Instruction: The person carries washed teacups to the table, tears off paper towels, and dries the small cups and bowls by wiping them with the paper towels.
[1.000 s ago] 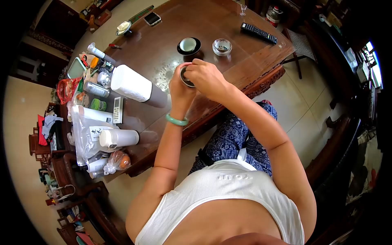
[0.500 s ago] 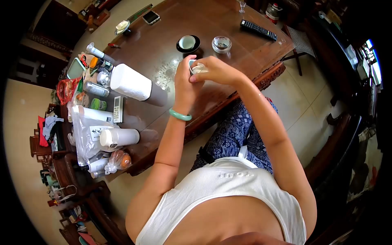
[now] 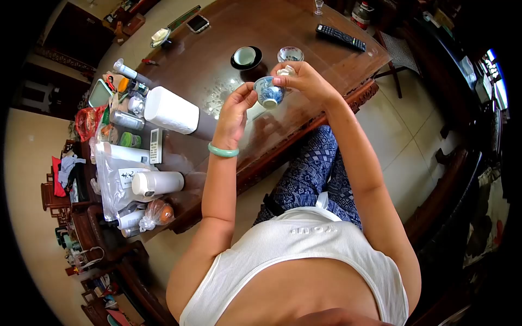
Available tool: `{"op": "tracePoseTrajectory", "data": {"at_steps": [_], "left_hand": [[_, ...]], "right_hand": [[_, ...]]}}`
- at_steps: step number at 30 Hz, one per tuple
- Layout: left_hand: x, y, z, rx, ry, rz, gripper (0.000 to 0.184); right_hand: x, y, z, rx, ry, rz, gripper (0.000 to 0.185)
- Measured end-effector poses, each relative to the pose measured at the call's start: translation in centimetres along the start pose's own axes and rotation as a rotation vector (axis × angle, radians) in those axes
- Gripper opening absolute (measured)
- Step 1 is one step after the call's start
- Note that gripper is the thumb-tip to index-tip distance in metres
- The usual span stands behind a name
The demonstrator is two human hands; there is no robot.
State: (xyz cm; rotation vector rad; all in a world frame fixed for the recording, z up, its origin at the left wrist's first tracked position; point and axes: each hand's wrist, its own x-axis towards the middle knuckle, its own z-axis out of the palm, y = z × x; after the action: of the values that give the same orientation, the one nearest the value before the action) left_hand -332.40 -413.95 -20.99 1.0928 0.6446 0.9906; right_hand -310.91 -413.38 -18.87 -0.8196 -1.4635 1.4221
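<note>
A small blue-and-white teacup is held up over the table's near edge, tilted so its foot faces me. My left hand pinches the cup's left rim between thumb and fingers. My right hand grips the cup's right rim, with a crumpled white tissue bunched in its fingers. Just beyond my hands, a pale cup sits in a dark round dish. Beside it stands a patterned bowl, partly hidden behind my right hand.
On the brown table lie a black remote and a phone. To the left stand a white tissue roll, a white flask, a white remote and a plastic bag among bottles.
The cup, earlier mostly enclosed by both hands, has turned so its outside and foot show. My left hand has moved left and my right hand slightly up and right.
</note>
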Motion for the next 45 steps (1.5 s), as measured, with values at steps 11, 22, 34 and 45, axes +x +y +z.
{"op": "tracePoseTrajectory", "data": {"at_steps": [11,22,34,45], "left_hand": [[-1.0,0.1,4.0,0.220,0.316,0.167,0.016],[-1.5,-0.7,4.8,0.513,0.402,0.453,0.015],[-2.6,-3.1,4.1,0.215,0.308,0.487,0.013],[-2.4,1.5,4.1,0.388,0.099,0.259,0.012]], "right_hand": [[-2.5,1.1,6.5,-0.493,0.648,-0.485,0.019],[-0.9,0.5,7.5,0.000,0.533,-0.341,0.020],[0.3,1.3,3.7,1.108,-0.029,0.154,0.023],[-1.4,-0.3,5.2,-0.070,0.193,-0.180,0.027]]}}
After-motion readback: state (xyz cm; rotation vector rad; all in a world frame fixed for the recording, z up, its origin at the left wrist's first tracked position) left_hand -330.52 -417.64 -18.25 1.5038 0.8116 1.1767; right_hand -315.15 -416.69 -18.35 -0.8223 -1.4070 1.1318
